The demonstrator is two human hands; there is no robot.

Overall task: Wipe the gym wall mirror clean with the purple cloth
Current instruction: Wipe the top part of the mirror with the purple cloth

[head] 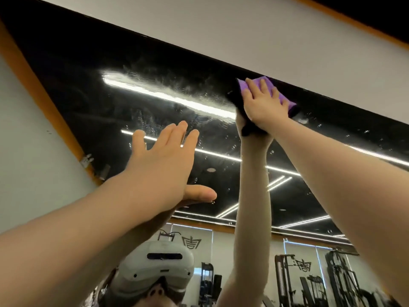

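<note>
The purple cloth point(269, 90) sits in the upper right of the frame, flattened against the wall mirror point(155, 103) just under its top edge, with corners of it poking out above and to the right of the hand that covers it.

Nearest to me, both bare forearms run up from the lower corners of the frame. My left hand point(163, 165) is in the centre left, fingers straight and close together, thumb stuck out to the right; it holds nothing. Its palm faces the glass, and its reflection meets it at the thumb, so I read it as resting on the mirror.

Further up, my right hand point(264, 103) presses on the cloth with fingers extended and slightly spread, flat over the fabric rather than curled round it. Its dark reflection joins it just below and to the left.

On the glass to the left of the cloth there is a hazy smear point(168, 85) with droplets, across the reflected ceiling light strips point(172, 98).

Lower in the mirror I see the reflection of a white headset point(158, 265) and, at the lower right, gym machines point(309, 282). An orange trim point(42, 94) runs along the mirror's left side, and a pale wall point(243, 34) lies above its top edge.
</note>
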